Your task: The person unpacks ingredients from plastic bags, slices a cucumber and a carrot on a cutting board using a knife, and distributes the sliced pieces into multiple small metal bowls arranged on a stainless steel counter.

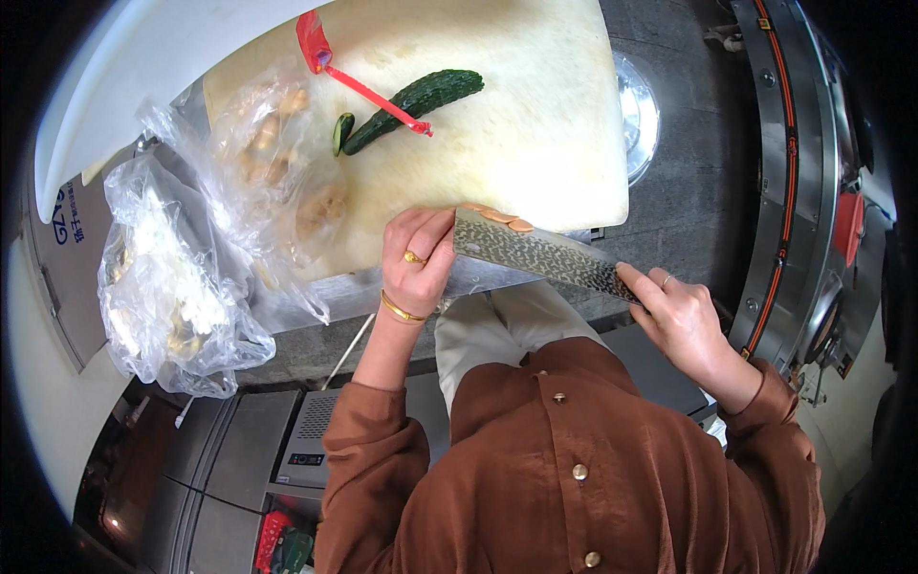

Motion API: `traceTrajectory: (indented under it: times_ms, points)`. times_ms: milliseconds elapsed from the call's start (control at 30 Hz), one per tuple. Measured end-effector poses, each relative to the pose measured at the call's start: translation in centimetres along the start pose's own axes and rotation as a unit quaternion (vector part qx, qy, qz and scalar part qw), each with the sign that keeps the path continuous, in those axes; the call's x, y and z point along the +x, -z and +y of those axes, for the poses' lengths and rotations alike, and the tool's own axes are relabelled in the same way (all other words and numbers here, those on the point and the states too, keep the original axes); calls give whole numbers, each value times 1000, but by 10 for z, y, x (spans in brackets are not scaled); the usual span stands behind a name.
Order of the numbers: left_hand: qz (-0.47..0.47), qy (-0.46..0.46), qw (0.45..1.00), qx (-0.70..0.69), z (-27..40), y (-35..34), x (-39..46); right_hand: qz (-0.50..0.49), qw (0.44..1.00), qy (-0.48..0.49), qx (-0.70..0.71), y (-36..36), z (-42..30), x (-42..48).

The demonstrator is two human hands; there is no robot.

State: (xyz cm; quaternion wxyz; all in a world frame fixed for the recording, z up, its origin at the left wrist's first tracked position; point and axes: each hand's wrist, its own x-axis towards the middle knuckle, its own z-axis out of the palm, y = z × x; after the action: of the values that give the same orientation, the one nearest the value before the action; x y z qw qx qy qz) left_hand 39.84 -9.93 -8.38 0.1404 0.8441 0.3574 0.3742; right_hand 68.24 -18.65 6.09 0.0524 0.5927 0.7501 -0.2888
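Note:
My right hand [678,316] grips the handle of a Chinese cleaver [531,251] with a dark mottled blade, handle end to the right. Fingers curled, my left hand [418,255] rests at the blade's left end, by the near edge of the white cutting board [545,165]. Whatever lies beneath those fingers is hidden. Several pinkish-orange oval slices, perhaps sausage, [498,217] sit along the blade's far side. Farther back on the board lie a dark green cucumber [430,97], a short cut cucumber piece [343,134] and a red plastic strip [369,93] across the cucumber.
To the left are a clear plastic bag [269,151] of light-brown food and another plastic bag [172,287] with whitish contents. A round metal lid or basin [637,118] shows beyond the board's right edge. Steel kitchen equipment [782,179] stands at the far right.

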Motion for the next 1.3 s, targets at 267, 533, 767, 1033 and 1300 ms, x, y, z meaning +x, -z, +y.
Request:
traceTrajectory:
  times_ms: [267,533,767,1033,1300]
  points:
    - [-14,10,1000,-24,3,4,4,6,1000,-3,15,0,-2,3]
    - [-19,11,1000,-12,2,4,3,-3,1000,-17,18,-5,-7,9]
    - [-5,14,1000,6,1,3,1,32,997,-40,61,-11,1,17]
    - [4,8,1000,9,-4,3,-5,5,1000,-11,29,-5,-7,1]
    - [-9,9,1000,-13,-2,7,-1,-5,1000,-18,24,-7,-9,1]
